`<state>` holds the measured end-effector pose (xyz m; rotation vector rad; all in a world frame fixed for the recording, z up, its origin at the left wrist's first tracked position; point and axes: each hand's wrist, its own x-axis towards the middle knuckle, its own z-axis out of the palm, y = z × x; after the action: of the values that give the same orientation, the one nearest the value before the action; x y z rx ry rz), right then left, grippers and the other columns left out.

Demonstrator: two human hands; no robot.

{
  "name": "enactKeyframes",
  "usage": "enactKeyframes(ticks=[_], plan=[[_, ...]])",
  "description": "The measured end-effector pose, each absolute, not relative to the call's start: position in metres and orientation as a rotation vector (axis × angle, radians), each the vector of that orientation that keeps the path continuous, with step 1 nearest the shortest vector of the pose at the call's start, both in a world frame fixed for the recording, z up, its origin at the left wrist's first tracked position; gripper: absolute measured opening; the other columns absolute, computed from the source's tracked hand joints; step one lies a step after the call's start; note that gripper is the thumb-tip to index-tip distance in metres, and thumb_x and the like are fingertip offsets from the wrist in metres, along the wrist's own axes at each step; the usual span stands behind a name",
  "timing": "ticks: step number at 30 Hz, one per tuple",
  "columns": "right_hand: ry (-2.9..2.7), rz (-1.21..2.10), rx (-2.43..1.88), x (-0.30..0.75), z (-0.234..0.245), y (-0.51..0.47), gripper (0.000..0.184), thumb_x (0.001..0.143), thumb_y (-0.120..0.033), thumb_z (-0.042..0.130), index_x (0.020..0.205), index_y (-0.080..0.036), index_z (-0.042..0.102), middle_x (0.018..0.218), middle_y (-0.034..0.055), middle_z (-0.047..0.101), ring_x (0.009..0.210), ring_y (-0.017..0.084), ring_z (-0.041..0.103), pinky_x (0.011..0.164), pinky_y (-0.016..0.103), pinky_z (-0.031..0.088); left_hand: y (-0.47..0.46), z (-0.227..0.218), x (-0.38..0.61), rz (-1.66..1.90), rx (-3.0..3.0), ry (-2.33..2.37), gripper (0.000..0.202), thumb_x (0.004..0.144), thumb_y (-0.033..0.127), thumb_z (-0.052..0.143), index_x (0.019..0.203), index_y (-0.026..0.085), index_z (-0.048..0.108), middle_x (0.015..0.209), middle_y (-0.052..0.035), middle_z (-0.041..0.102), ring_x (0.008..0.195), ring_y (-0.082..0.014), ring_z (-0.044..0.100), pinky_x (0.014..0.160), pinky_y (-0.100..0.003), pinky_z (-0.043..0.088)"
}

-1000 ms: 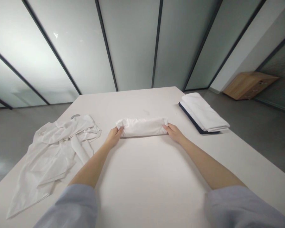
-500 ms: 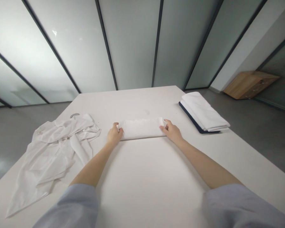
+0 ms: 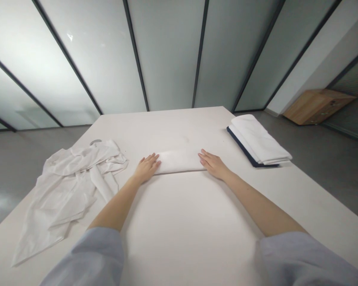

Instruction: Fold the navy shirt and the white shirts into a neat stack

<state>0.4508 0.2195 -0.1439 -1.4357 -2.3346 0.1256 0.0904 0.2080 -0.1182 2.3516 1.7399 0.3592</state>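
A white folded cloth (image 3: 179,161) lies flat in a neat rectangle on the white table, its long side toward me. My left hand (image 3: 147,167) rests on its left end with the fingers stretched out and slightly spread. On the right end lies my right hand (image 3: 214,163), also flat with extended fingers. Neither hand grips anything. The cloth's two ends are partly covered by my hands.
To the left, a crumpled white garment (image 3: 74,178) spreads toward the table edge, a small grey curved object (image 3: 96,142) behind it. At the right edge sits a stack of folded white cloth (image 3: 258,137) over a dark navy folded item (image 3: 241,147). The table (image 3: 191,222) faces frosted glass panels.
Both hands have let go of the cloth's ends, which they were pinching, and now lie flat on top. The far edge, earlier uneven, now lies smooth. The camera view has shifted slightly.
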Motion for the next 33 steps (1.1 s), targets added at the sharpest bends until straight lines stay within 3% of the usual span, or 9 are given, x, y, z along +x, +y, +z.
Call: enactKeyframes(ticks=[4, 9, 14, 17, 21, 26, 33], plan=[[-2.327, 0.118, -1.424, 0.451, -0.143, 0.220, 0.045, 0.097, -0.040, 0.037, 0.136, -0.025, 0.054, 0.148, 0.0072, 0.044, 0.132, 0.027, 0.046, 0.110, 0.048, 0.036, 0.204, -0.117, 0.093, 0.393, 2.356, 1.724, 0.065, 0.093, 0.058, 0.034, 0.144, 0.019, 0.039, 0.153, -0.0133, 0.036, 0.140, -0.0262, 0.034, 0.114, -0.044, 0.025], [-2.363, 0.105, -1.490, 0.446, -0.134, 0.216, 0.044, 0.095, -0.035, 0.039, 0.133, -0.018, 0.056, 0.148, 0.0129, 0.043, 0.132, 0.030, 0.045, 0.107, 0.049, 0.038, 0.204, -0.117, 0.093, 0.467, 2.330, 1.720, 0.069, 0.091, 0.060, 0.038, 0.144, 0.016, 0.040, 0.153, -0.0160, 0.035, 0.139, -0.0271, 0.035, 0.114, -0.044, 0.027], [-2.426, -0.029, -1.509, 0.439, -0.107, 0.223, 0.039, 0.086, -0.031, 0.055, 0.123, -0.022, 0.063, 0.138, 0.0114, 0.054, 0.131, 0.031, 0.044, 0.107, 0.049, 0.036, 0.207, -0.123, 0.089, 0.617, 2.266, 1.683, 0.072, 0.087, 0.063, 0.045, 0.141, 0.015, 0.042, 0.154, -0.0177, 0.031, 0.138, -0.0285, 0.038, 0.113, -0.042, 0.030], [-2.424, -0.063, -1.513, 0.425, -0.084, 0.235, 0.046, 0.082, -0.030, 0.058, 0.126, -0.019, 0.061, 0.141, 0.0115, 0.051, 0.134, 0.031, 0.040, 0.109, 0.048, 0.032, 0.212, -0.129, 0.085, 0.866, 2.169, 1.656, 0.064, 0.091, 0.059, 0.040, 0.138, 0.016, 0.045, 0.151, -0.0160, 0.038, 0.138, -0.0266, 0.037, 0.114, -0.042, 0.029], [-2.516, 0.168, -1.465, 0.394, -0.065, 0.253, 0.051, 0.083, -0.030, 0.053, 0.131, -0.015, 0.057, 0.141, 0.0108, 0.052, 0.133, 0.026, 0.044, 0.111, 0.037, 0.031, 0.221, -0.134, 0.076, 1.244, 1.877, 1.725, 0.052, 0.096, 0.050, 0.033, 0.132, 0.017, 0.049, 0.136, -0.0150, 0.052, 0.131, -0.0249, 0.046, 0.112, -0.045, 0.033], [-2.613, 0.572, -1.590, 0.359, -0.060, 0.267, 0.055, 0.076, -0.022, 0.056, 0.131, -0.017, 0.058, 0.134, 0.0089, 0.060, 0.118, 0.024, 0.058, 0.098, 0.028, 0.042, 0.225, -0.132, 0.071, 1.361, 1.665, 1.786, 0.044, 0.095, 0.041, 0.035, 0.126, 0.015, 0.052, 0.130, -0.0161, 0.056, 0.120, -0.0245, 0.054, 0.107, -0.044, 0.038], [-2.795, 0.848, -1.741, 0.338, -0.049, 0.267, 0.036, 0.068, -0.025, 0.067, 0.102, -0.014, 0.071, 0.102, 0.0095, 0.073, 0.092, 0.025, 0.066, 0.071, 0.026, 0.048, 0.223, -0.132, 0.074, 1.348, 1.663, 1.767, 0.042, 0.095, 0.040, 0.038, 0.126, 0.016, 0.052, 0.129, -0.0144, 0.057, 0.118, -0.0240, 0.056, 0.104, -0.043, 0.040]])
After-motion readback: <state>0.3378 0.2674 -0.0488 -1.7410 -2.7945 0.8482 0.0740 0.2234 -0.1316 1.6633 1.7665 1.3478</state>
